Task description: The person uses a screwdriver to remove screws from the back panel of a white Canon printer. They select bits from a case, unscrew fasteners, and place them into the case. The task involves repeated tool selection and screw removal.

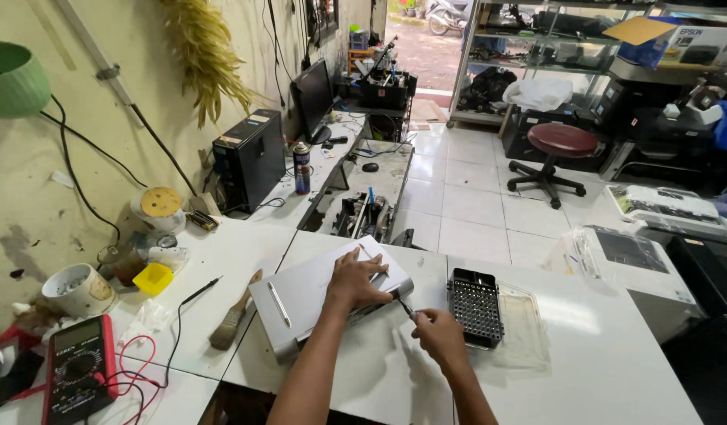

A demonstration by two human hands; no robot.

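A flat silver-grey device casing (300, 295) lies on the white table (599, 370) in front of me. My left hand (354, 277) rests palm down on its right end, fingers spread. My right hand (439, 334) grips a small screwdriver (406, 308) whose tip points at the casing's right edge. Just right of that hand sits a black bit holder (475, 305) full of several bits, next to its clear plastic lid (525, 324).
A paintbrush (231, 319), a black probe lead (198, 293), a yellow dish (153, 277), a mug (78, 290) and a red multimeter (78, 368) lie left. A computer tower (249, 156), spray can (301, 168) and monitor (313, 96) stand behind. Printers (670, 208) and a red stool (562, 142) occupy the floor.
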